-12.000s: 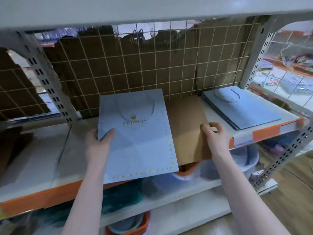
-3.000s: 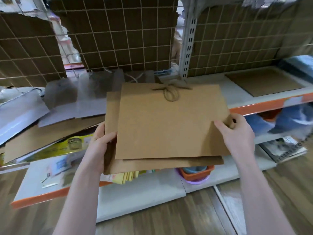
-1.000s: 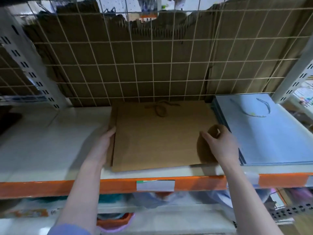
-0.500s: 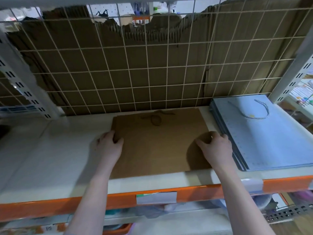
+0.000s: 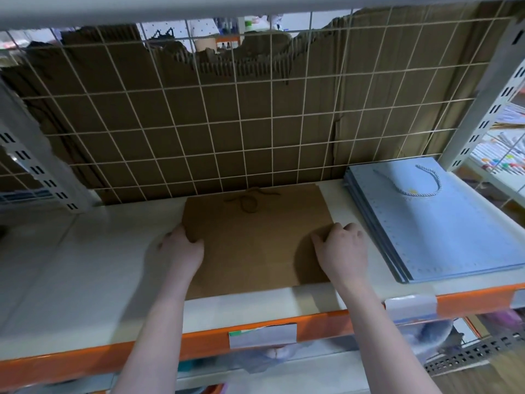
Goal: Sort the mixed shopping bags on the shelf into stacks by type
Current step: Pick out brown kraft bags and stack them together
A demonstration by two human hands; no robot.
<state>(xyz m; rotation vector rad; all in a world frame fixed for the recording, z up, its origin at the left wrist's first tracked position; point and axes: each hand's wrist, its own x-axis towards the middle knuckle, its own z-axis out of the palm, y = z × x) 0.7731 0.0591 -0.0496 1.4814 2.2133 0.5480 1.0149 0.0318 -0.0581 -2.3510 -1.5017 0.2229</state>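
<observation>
A stack of flat brown paper bags (image 5: 255, 240) with a twisted cord handle lies on the white shelf board (image 5: 85, 265), pushed back near the wire grid. My left hand (image 5: 177, 251) holds the stack's left edge, thumb on top. My right hand (image 5: 342, 248) holds its right edge with fingers curled over the side. A stack of pale blue bags (image 5: 443, 223) with a rope handle lies flat just to the right, a narrow strip of shelf between the two stacks.
A wire grid backed by torn cardboard (image 5: 241, 123) closes the shelf's rear. Grey uprights (image 5: 483, 109) stand at both sides. An orange front rail (image 5: 326, 322) carries label holders. Lower shelves hold blurred goods.
The brown bags were carried over from a mixed pile and laid on this shelf. Over the last second both hands slid to the stack's side edges and it sits closer to the grid.
</observation>
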